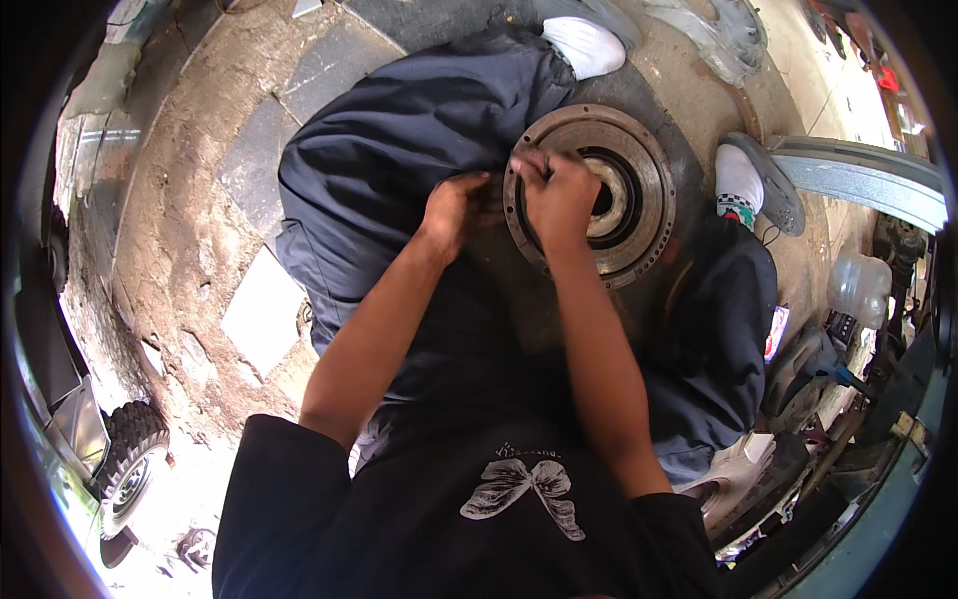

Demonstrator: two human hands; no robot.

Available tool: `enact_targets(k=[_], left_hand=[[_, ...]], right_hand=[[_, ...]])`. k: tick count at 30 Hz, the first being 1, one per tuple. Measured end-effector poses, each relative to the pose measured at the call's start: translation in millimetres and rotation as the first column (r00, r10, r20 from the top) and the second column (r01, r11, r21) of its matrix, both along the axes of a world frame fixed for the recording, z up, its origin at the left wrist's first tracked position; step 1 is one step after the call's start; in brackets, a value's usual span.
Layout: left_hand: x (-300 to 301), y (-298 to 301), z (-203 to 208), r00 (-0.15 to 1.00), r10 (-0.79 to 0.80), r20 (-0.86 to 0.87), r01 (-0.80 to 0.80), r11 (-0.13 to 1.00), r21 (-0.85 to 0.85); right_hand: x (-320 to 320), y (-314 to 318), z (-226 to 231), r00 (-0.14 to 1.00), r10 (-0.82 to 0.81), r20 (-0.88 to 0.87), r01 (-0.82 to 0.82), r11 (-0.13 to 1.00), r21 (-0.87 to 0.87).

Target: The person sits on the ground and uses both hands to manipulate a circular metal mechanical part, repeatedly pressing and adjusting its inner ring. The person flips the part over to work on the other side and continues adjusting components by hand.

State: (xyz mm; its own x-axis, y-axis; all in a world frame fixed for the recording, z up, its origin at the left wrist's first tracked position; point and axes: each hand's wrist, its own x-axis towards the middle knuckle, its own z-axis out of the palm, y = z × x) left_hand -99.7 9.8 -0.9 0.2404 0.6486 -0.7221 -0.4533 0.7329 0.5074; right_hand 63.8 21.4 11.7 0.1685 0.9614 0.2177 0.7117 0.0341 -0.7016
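Note:
A round metal disc [654, 185] with small holes around its rim and a wide ringed centre lies between my legs. My right hand [561, 200] is over its left half, with the fingers curled closed. Whatever they may be gripping is hidden. At the disc's left edge is my left hand [454, 212], its fingers stretched toward the rim. Those fingertips are in shadow, so I cannot tell whether they touch the metal.
Dark trousered legs [399, 140] surround the disc. Broken tiles and rough ground [190, 270] lie to the left, with a treaded wheel [135, 464] lower left. At right are a metal rail [863, 180], a clear plastic bottle [860, 288] and assorted clutter.

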Motion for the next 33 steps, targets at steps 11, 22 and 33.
enact_targets(k=[11, 22, 33], left_hand=[[1.4, 5.0, 0.7, 0.987, -0.060, -0.148, 0.058, 0.998, -0.021], [-1.4, 5.2, 7.6, 0.985, -0.018, -0.169, 0.015, 1.000, -0.022], [-1.6, 3.2, -8.9, 0.992, -0.065, -0.108, 0.064, 0.998, -0.012]], right_hand=[[-0.9, 10.1, 14.9, 1.000, -0.016, -0.020, 0.015, 0.999, -0.049], [-2.0, 22.7, 13.8, 0.998, -0.040, -0.039, 0.035, 0.994, -0.100], [-1.8, 19.1, 17.4, 0.992, -0.091, -0.089, 0.080, 0.989, -0.126]])
